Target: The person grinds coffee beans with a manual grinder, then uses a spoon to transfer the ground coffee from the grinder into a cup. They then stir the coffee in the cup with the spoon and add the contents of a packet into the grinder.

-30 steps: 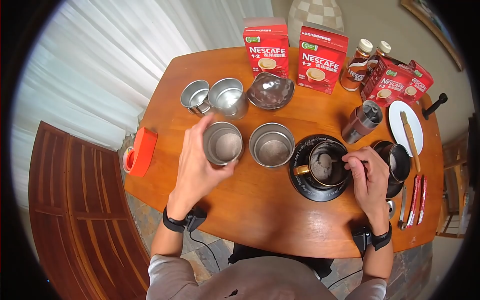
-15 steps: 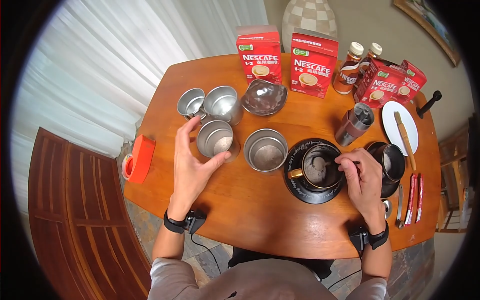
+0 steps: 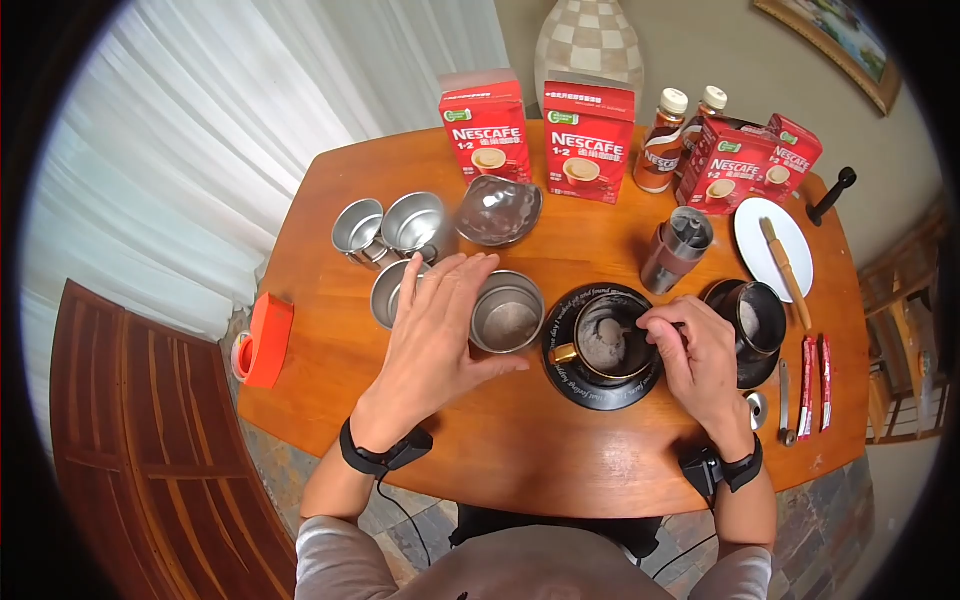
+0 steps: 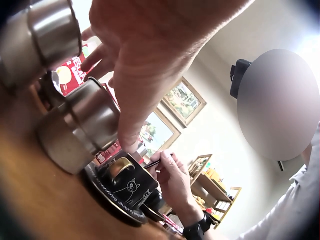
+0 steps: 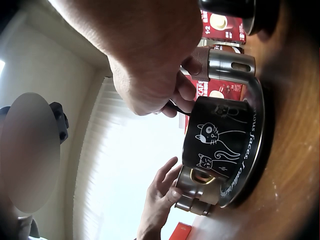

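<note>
My left hand (image 3: 430, 335) is spread beside a steel cup (image 3: 508, 312) with pale powder at its bottom, fingers behind its rim and thumb in front; contact cannot be told. Another steel cup (image 3: 387, 296) is partly hidden behind that hand. My right hand (image 3: 692, 362) pinches a thin dark handle (image 5: 176, 107) that goes into a black cup (image 5: 212, 137) with cat drawings and a gold handle. Pale powder lies in this cup, which stands on a black saucer (image 3: 561, 376) with white lettering.
Two steel mugs (image 3: 413, 222) and a glossy bowl (image 3: 499, 211) stand behind. Red boxes (image 3: 588, 146), bottles (image 3: 660, 150) and a grinder (image 3: 678, 250) are farther back. At right are a second black cup (image 3: 757, 318), a white plate (image 3: 757, 215) and red sachets (image 3: 807, 390); an orange object (image 3: 270, 340) is left.
My left hand has moved right, from the left powder cup to the steel cup beside it. My right hand stays at the black cup, still pinching the handle. The head view has shifted.
</note>
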`<state>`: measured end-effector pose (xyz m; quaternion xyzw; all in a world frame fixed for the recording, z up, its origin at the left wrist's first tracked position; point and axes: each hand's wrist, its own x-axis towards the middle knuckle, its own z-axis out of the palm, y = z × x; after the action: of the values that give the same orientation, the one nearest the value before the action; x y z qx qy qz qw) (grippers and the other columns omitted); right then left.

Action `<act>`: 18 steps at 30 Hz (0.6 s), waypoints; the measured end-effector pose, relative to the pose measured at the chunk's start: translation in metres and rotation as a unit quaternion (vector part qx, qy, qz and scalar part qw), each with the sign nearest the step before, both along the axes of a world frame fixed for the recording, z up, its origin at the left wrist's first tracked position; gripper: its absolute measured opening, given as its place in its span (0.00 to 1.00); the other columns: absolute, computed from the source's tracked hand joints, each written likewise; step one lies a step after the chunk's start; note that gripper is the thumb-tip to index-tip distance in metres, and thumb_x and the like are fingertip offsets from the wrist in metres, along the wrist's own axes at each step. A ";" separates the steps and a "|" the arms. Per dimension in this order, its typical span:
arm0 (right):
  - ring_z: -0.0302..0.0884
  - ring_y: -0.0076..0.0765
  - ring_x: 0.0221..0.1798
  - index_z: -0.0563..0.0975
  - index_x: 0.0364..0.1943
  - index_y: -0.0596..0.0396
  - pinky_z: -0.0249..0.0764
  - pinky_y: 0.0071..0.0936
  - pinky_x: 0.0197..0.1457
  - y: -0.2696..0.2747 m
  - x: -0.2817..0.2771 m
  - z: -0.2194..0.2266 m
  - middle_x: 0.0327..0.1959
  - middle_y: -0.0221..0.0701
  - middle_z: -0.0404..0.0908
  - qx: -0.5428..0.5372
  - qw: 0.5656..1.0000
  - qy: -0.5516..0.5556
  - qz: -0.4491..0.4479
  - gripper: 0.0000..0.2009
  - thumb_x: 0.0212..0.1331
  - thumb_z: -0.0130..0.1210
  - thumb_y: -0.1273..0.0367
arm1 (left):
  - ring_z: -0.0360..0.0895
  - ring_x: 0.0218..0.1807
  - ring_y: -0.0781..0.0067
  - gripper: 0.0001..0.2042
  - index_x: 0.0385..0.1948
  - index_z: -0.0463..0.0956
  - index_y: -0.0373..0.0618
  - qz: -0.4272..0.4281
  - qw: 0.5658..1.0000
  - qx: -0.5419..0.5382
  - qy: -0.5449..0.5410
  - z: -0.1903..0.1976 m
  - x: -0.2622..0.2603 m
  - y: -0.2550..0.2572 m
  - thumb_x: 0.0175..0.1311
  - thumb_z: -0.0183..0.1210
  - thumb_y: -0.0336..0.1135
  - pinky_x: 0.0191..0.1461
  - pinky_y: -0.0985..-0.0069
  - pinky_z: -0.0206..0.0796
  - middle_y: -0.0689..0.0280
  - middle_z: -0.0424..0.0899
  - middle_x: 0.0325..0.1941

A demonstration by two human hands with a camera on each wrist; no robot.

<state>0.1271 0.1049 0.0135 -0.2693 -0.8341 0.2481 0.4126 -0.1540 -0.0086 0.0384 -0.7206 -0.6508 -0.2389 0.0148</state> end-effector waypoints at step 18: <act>0.80 0.46 0.30 0.82 0.36 0.60 0.75 0.35 0.34 0.002 0.001 0.001 0.32 0.38 0.85 0.020 1.000 -0.003 0.010 0.03 0.64 0.65 0.76 | 0.75 0.66 0.54 0.48 0.68 0.69 0.48 -0.010 0.996 0.094 -0.003 -0.006 -0.001 0.006 0.36 0.83 0.33 0.84 0.42 0.48 0.62 0.79 0.64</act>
<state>0.1278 0.1070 0.0144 -0.2529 -0.8427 0.2349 0.4132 -0.1548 -0.0029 0.0327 -0.7218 -0.6182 -0.3014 0.0777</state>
